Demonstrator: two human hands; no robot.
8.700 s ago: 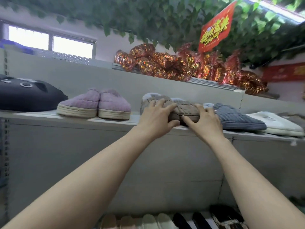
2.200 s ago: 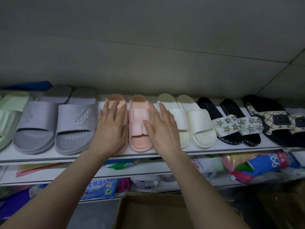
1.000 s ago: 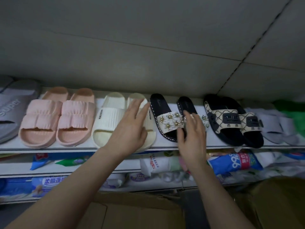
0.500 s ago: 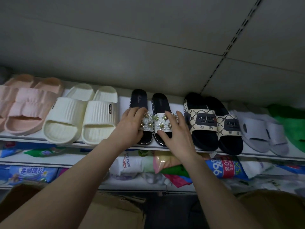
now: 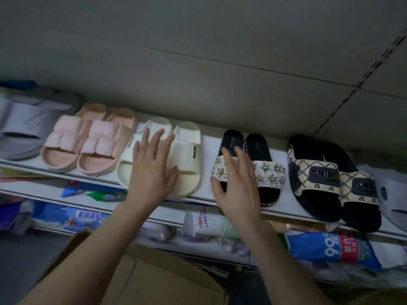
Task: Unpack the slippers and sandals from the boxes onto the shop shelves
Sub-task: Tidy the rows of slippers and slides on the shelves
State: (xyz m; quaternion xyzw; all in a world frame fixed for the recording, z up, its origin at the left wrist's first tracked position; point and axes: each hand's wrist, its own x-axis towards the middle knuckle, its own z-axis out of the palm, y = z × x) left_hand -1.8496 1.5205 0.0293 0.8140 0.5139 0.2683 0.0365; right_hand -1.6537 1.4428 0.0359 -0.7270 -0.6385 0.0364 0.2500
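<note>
Left hand (image 5: 152, 172) over cream slippers (image 5: 187, 155), right hand (image 5: 237, 190) over jewelled sandals (image 5: 271, 175), fingers (image 5: 154, 139) released, grasping nothing. Shelf (image 5: 208, 142) looks stocked; the box (image 5: 154, 280) below them may hold more.

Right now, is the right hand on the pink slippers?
No, the right hand is over the beaded black sandals, and the pink slippers stand further left, past the cream pair.

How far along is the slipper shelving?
Done: pink slippers, cream slippers, jewelled sandals and SMILE sandals sit paired on the shelf. In hand: nothing; left hand open over the cream pair, right hand over the jewelled pair. Left: the cardboard box below, contents unseen.
</note>
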